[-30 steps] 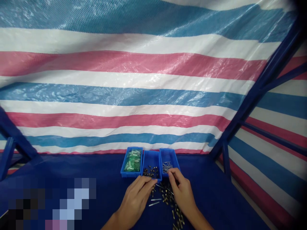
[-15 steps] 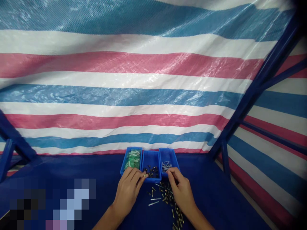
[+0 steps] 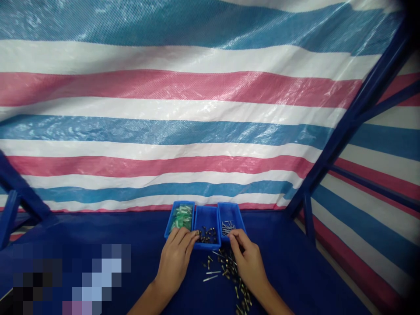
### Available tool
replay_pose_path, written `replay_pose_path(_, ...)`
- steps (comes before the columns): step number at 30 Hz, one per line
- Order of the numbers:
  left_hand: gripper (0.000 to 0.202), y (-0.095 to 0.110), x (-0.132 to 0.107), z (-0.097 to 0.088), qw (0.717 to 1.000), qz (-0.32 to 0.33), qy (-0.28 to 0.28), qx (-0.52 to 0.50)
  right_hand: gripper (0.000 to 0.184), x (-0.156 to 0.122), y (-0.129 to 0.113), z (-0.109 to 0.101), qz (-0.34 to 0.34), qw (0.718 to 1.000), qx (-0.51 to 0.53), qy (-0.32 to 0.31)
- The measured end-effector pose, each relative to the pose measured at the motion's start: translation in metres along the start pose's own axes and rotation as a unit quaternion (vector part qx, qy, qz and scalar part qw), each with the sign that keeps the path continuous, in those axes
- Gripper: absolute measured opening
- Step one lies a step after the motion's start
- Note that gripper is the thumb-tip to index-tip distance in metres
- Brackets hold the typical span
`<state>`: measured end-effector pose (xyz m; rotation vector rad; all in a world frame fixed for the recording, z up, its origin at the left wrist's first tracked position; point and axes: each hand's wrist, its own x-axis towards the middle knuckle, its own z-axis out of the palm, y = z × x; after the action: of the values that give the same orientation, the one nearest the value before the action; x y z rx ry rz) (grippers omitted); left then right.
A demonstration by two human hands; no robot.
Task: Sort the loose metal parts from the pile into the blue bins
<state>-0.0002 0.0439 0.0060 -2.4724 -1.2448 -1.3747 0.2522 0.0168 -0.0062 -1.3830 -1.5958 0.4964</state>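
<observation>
My left hand (image 3: 175, 256) has its thumb and fingertips pinched together at the front left of the middle blue bin (image 3: 206, 214). Something tiny shows at its fingertips, too small to name. Small dark and brassy parts (image 3: 207, 235) lie in that bin. My right hand (image 3: 248, 258) is also closed in a pinch, by the front of the right blue bin (image 3: 229, 211), which holds silvery screw-like pins (image 3: 227, 227). Whatever its fingertips hold is hidden. Beneath and beside this hand lies a loose pile of brass-and-black pieces (image 3: 241, 297).
A left blue bin (image 3: 170, 218) contains green and clear plastic pieces (image 3: 182, 216). Two silvery pins (image 3: 210, 278) lie on the dark blue tabletop (image 3: 131, 232). Behind stands a striped tarp (image 3: 164, 166), with a blue metal post (image 3: 328, 153) at the right.
The fingers of my left hand have shifted slightly up and closed further over the small brassy thing at their tips. My right hand has stayed almost still.
</observation>
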Motion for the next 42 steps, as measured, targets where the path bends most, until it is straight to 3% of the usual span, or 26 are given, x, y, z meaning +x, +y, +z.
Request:
replay_pose_path(20,0.023,0.004,-0.004,0.003,0.999,-0.029,-0.018,-0.016,0.037,0.001,-0.002,0.0,-0.005,1.0,-0.009,0.003)
replay_pose_path(27,0.028,0.005,-0.002,0.002,1.0,-0.015,-0.014,0.017,0.039,0.001,-0.005,-0.002,-0.013,1.0,-0.009,0.007)
replay_pose_path(42,0.02,0.011,-0.002,0.002,0.997,-0.017,-0.025,0.067,0.039,0.0,-0.001,0.0,-0.009,1.0,-0.011,0.003)
